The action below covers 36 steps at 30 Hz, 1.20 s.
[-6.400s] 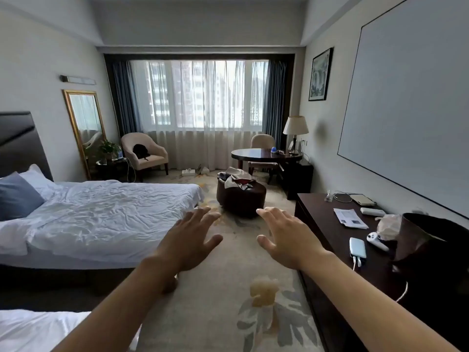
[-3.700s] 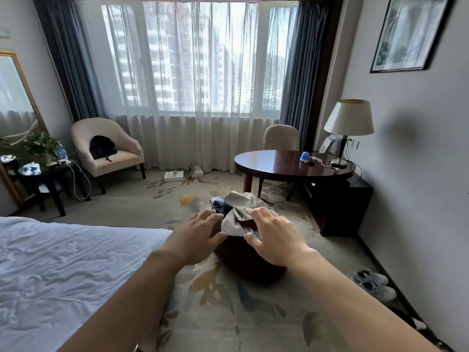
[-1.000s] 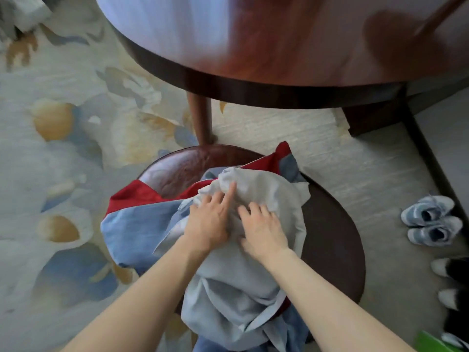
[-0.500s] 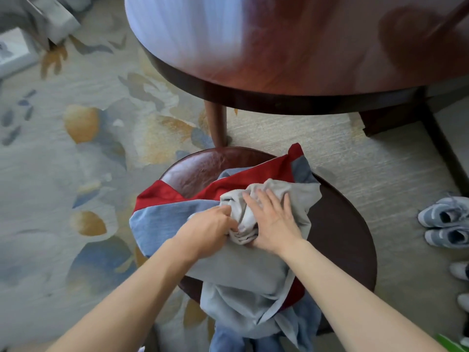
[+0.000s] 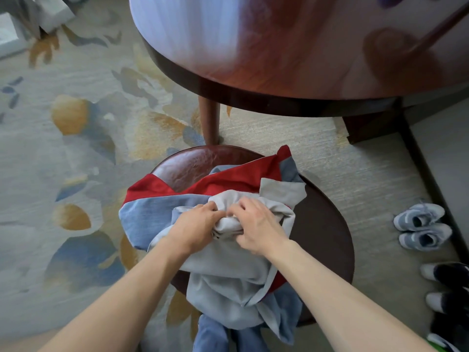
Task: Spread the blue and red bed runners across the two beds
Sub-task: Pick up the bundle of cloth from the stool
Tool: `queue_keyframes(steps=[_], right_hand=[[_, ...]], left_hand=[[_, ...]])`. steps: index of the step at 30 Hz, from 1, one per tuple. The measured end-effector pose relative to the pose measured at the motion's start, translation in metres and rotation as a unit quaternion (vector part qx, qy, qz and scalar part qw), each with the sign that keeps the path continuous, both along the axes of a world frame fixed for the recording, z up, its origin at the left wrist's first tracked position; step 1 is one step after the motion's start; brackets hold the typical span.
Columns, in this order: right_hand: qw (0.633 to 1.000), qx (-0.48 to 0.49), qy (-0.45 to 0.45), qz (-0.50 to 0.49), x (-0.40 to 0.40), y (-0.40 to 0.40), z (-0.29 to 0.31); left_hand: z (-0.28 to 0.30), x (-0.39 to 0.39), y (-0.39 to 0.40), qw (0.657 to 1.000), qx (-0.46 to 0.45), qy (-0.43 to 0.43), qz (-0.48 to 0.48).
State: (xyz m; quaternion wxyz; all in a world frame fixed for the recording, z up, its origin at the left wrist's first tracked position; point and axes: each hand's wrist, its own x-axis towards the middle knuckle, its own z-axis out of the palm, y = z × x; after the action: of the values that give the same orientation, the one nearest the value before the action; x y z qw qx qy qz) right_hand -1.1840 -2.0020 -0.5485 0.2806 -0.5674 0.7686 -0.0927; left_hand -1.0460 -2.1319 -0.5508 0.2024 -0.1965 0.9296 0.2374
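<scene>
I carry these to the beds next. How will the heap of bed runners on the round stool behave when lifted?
Probably floppy: the bed runners bunch into folds where the left hand and right hand grip them. Ends already hang over the stool edge, so they will likely trail toward the carpet. Likely light, being thin cloth.

a pale carpet (image 5: 83, 153) with blue and ochre leaf shapes covers the floor. a round glossy wooden tabletop (image 5: 291, 52) fills the upper right of the frame, reflecting window light. grey sneakers (image 5: 422, 226) sit at right.
</scene>
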Motion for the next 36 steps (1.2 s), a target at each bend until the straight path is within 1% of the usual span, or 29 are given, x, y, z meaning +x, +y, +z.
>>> queue_keyframes(steps=[1,3,4,5,8,10,13,16,22,28,33,36], right_hand=[[0.999,0.029,0.015,0.009,-0.002,0.000,0.001],[0.991,0.119,0.039,0.035,-0.006,-0.001,0.003],[0.988,0.144,0.041,0.044,-0.006,-0.003,0.005],[0.988,0.146,0.037,0.044,-0.005,-0.004,0.007],[0.995,0.096,0.009,0.015,0.012,-0.010,0.018],[0.998,0.063,0.014,0.010,0.026,-0.016,0.027],[0.999,0.032,0.024,0.028,0.047,-0.028,0.050],[0.997,0.029,0.033,0.063,0.067,-0.040,0.075],[0.989,0.018,0.060,0.136,0.115,-0.061,0.117],[0.967,-0.038,0.068,0.244,0.189,-0.078,0.157],[0.931,-0.087,0.073,0.346,0.266,-0.083,0.193],[0.903,-0.118,0.069,0.407,0.319,-0.081,0.213]], left_hand=[[0.005,0.004,-0.001,1.000,-0.006,0.013,-0.002],[0.019,0.013,-0.005,0.999,-0.013,0.048,-0.006],[0.025,0.019,-0.007,0.998,-0.013,0.063,-0.007],[0.031,0.025,-0.009,0.997,-0.014,0.073,-0.006],[0.049,0.043,-0.016,0.997,-0.031,0.068,0.011],[0.061,0.056,-0.020,0.997,-0.048,0.053,0.026],[0.080,0.081,-0.024,0.996,-0.058,0.048,0.052],[0.100,0.109,-0.024,0.993,-0.069,0.051,0.081],[0.136,0.175,-0.013,0.979,-0.075,0.069,0.177],[0.175,0.265,0.019,0.938,-0.110,0.086,0.318],[0.209,0.344,0.065,0.880,-0.143,0.106,0.441],[0.227,0.393,0.099,0.844,-0.169,0.119,0.495]])
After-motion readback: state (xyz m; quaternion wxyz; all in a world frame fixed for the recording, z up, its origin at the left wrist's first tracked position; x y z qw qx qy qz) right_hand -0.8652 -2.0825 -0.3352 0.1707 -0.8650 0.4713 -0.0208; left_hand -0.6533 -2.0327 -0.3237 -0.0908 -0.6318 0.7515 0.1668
